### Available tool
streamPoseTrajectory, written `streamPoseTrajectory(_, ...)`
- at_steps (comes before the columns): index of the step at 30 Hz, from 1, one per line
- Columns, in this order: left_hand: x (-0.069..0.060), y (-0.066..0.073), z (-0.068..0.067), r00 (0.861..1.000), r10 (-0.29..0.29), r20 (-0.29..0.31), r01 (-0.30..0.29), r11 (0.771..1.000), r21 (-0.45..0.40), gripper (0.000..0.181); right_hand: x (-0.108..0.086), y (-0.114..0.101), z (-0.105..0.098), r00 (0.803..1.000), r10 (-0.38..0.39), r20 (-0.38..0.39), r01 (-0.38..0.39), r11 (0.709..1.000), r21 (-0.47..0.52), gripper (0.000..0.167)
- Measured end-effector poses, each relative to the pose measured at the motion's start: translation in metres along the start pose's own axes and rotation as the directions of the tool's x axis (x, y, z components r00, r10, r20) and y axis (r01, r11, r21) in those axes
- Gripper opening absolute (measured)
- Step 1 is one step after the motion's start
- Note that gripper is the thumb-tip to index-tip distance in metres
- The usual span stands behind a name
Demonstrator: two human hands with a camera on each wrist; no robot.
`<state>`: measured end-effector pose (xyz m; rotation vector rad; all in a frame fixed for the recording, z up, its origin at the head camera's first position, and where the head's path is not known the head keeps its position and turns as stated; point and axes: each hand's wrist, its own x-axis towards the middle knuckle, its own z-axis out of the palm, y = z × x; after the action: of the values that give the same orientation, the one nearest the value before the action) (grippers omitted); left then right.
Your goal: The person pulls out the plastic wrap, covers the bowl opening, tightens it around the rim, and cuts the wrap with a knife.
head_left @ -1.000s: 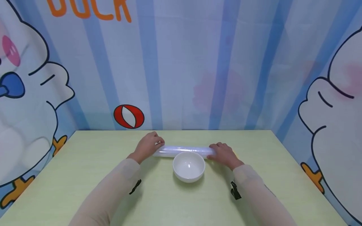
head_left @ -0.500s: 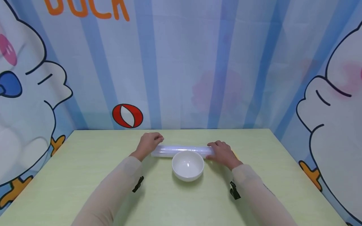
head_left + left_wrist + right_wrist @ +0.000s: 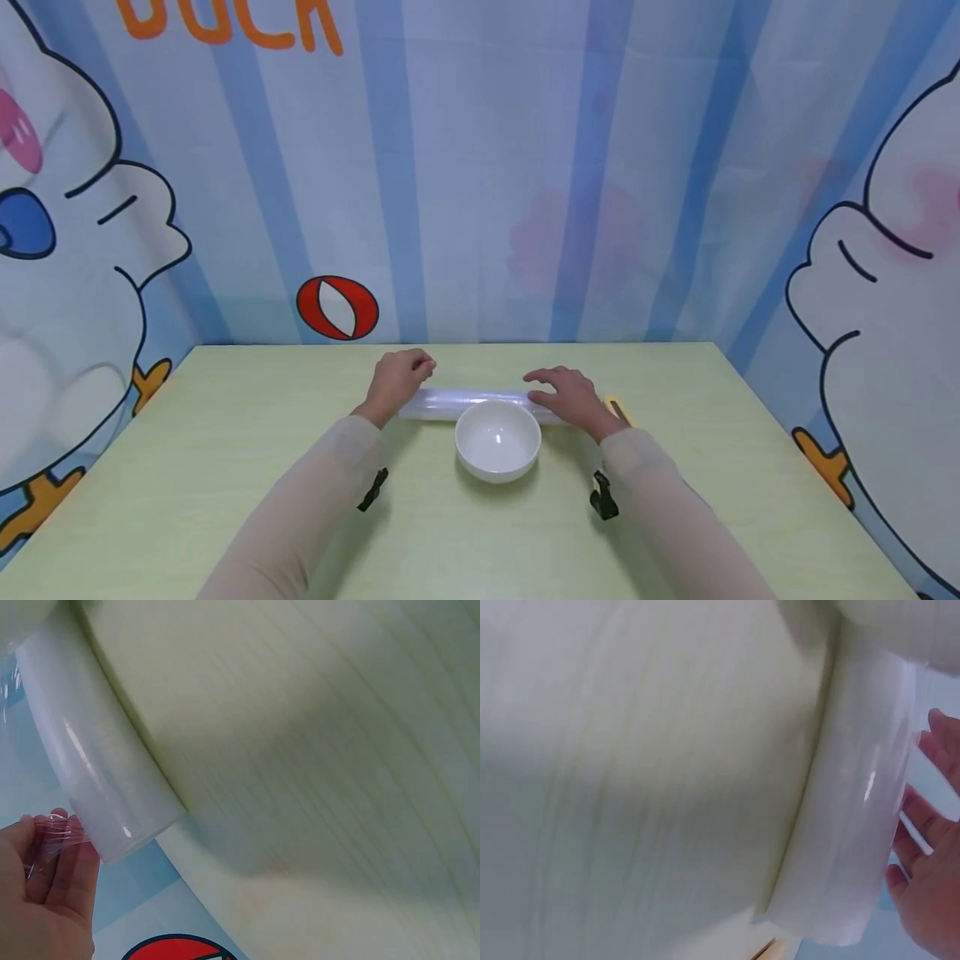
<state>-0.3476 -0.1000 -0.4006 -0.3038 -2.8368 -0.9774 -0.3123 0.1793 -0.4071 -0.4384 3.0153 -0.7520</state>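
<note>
A roll of clear plastic film (image 3: pixel 435 404) lies crosswise on the table, behind a white bowl (image 3: pixel 498 442). At the roll's left end, the left hand (image 3: pixel 396 383) pinches the film's loose edge; the left wrist view shows the gathered film (image 3: pixel 60 831) between thumb and fingers of that hand (image 3: pixel 56 892). The right hand (image 3: pixel 573 400) is over the right part of the roll with spread, slightly bent fingers. In the right wrist view this hand (image 3: pixel 930 847) is beside the roll (image 3: pixel 847 802), its fingertips at the roll's far side.
A yellow-handled tool (image 3: pixel 617 408), partly hidden by the right wrist, lies on the table (image 3: pixel 262 450) just right of the roll. Behind the table's back edge hangs a blue striped cloth (image 3: pixel 480 208) with cartoon pictures.
The right hand has let go of the roll's right end and shifted left along it, uncovering more of the yellow tool. The left hand rose slightly off the roll, the film edge pinched.
</note>
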Motion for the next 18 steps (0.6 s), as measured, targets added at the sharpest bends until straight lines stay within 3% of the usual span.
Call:
streamPoseTrajectory(6, -0.001, -0.001, 0.001, 1.0, -0.02, -0.001, 0.02, 1.0, -0.005, 0.023, 0.008, -0.011, 0.001, 0.996, 0.089, 0.033, -0.09, 0.994, 0.059, 0.025)
streamPoseTrajectory(9, -0.001, -0.001, 0.001, 1.0, -0.02, 0.0, 0.02, 1.0, -0.009, 0.024, 0.01, -0.014, 0.001, 0.991, 0.132, 0.012, -0.133, 0.987, 0.088, 0.017)
streamPoseTrajectory(13, -0.001, 0.0, 0.0, 1.0, -0.017, -0.002, 0.017, 1.0, -0.013, 0.024, 0.013, -0.016, 0.0, 0.991, 0.132, -0.034, -0.129, 0.988, 0.083, 0.012)
streamPoseTrajectory(18, -0.002, 0.0, -0.001, 1.0, -0.024, -0.007, 0.024, 1.0, -0.012, 0.024, 0.014, -0.019, -0.001, 0.993, 0.118, -0.032, -0.116, 0.991, 0.063, 0.013)
